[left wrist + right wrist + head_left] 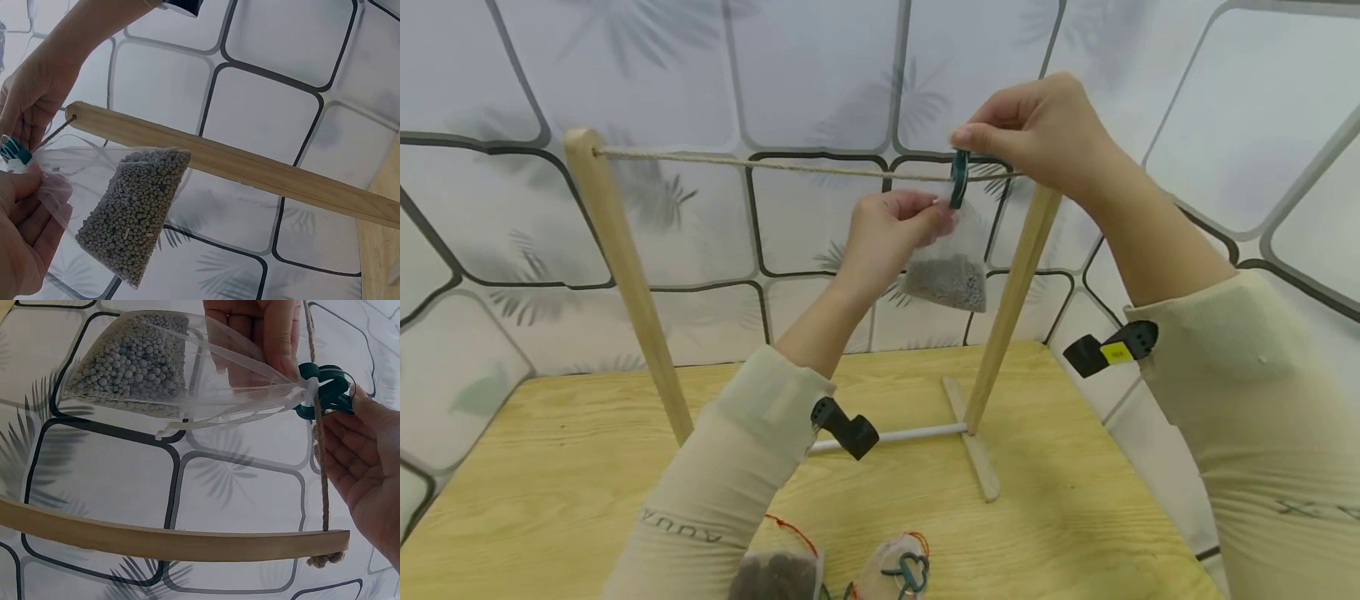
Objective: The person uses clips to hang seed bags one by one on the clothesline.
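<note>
Bag, sheer white mesh, filled with grey pellets (946, 283): beneath the beige twine line (820, 169), long axis roughly downward from its gathered neck. Left hand (887, 233): nearer; grip pinching bag near neck. Right hand (1048, 129): above; grip pinching dark-green plastic clip (959, 179) at twine.

Long pale beige fabric sleeves (1262, 417) with wide matching cuffs (1232, 333); dark printed lettering (681, 527) on both sleeves, elbow-side of the cuffs; small black angular wrist cameras (846, 427) against the cuffs, the right one bearing a yellow label (1116, 352)
</note>
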Action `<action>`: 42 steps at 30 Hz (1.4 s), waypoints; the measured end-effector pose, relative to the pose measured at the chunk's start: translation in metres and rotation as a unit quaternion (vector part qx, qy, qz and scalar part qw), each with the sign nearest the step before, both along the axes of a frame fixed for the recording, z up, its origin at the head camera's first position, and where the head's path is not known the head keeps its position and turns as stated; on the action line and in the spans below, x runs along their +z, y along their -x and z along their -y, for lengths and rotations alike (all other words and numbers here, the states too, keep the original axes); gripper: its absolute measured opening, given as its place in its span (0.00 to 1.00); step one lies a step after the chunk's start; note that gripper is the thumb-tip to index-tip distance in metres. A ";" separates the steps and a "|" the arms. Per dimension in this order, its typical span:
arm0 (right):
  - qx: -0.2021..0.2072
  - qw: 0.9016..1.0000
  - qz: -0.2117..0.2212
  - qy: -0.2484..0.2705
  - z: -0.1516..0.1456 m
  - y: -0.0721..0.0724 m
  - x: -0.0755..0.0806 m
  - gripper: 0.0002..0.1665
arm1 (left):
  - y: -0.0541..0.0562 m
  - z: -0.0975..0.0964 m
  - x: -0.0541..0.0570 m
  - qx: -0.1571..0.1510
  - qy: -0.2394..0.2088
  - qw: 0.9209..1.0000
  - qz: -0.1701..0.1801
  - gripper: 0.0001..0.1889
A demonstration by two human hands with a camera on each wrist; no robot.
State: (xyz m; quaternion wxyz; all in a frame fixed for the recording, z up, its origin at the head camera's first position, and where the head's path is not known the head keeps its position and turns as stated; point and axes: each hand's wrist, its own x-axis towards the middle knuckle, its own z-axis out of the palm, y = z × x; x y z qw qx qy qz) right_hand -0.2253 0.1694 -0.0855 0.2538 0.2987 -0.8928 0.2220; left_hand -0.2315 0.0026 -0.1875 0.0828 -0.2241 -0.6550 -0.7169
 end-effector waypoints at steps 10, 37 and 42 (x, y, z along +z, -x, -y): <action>0.000 1.000 0.025 -0.019 0.001 -0.002 -0.004 0.17 | -0.003 -0.003 -0.005 0.004 -0.020 1.000 -0.011 0.11; -0.058 0.996 -0.066 0.000 0.020 -0.045 -0.018 0.20 | 0.012 0.040 -0.047 -0.072 -0.010 0.986 0.152 0.20; -0.029 0.999 -0.046 -0.008 0.027 -0.059 -0.028 0.15 | 0.010 0.053 -0.060 -0.104 -0.019 0.974 0.199 0.23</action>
